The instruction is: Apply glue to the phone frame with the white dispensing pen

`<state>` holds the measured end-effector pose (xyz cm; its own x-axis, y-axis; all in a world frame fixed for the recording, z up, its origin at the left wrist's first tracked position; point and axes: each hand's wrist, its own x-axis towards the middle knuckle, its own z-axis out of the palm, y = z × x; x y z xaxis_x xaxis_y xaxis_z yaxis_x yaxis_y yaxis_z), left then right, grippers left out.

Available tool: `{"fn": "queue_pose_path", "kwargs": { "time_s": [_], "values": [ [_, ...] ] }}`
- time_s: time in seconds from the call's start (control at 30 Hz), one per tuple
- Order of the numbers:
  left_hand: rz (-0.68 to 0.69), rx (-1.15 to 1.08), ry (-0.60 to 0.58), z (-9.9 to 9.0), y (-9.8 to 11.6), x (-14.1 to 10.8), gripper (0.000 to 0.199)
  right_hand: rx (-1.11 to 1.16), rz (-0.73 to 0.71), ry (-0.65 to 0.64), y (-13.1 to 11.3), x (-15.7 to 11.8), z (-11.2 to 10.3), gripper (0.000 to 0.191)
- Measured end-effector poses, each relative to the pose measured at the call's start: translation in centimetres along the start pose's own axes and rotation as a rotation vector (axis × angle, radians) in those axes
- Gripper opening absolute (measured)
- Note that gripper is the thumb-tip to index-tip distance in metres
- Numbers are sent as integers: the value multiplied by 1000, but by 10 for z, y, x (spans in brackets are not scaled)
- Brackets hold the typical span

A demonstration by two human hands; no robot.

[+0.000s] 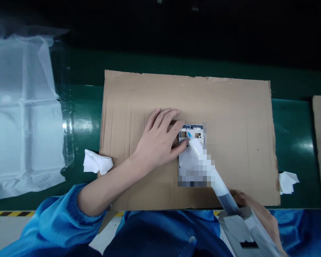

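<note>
Brown cardboard sheet (pixel 230 107) carries the metal frame part (pixel 188 157), which I pin with my flat, open left hand (pixel 157 142) while my right hand (pixel 256 210) grips the dispensing gun (pixel 238 228), its nozzle (pixel 196 146) touching the frame's top; I judge bead-laying underway, needing steady travel next.

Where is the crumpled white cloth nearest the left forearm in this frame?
In the head view, the white cloth lies left of centre, at the cardboard sheet's lower-left edge on the green surface, just above the left forearm.
</note>
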<state>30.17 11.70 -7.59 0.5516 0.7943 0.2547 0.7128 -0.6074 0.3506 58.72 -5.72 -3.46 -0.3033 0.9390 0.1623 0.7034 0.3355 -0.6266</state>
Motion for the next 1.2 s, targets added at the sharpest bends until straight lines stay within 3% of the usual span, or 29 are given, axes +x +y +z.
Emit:
{"fn": "queue_pose_path", "kwargs": {
  "time_s": [0.3,0.83,1.2],
  "values": [
    [-5,-10,-21,-2,0,0,39,60,23,31,-3,8,1,11],
    [-15,-28,-23,-2,1,0,38,129,66,-48,5,-8,-1,5],
    [-8,-4,-29,-2,1,1,39,32,45,-44,6,-9,-4,5]
  ]
}}
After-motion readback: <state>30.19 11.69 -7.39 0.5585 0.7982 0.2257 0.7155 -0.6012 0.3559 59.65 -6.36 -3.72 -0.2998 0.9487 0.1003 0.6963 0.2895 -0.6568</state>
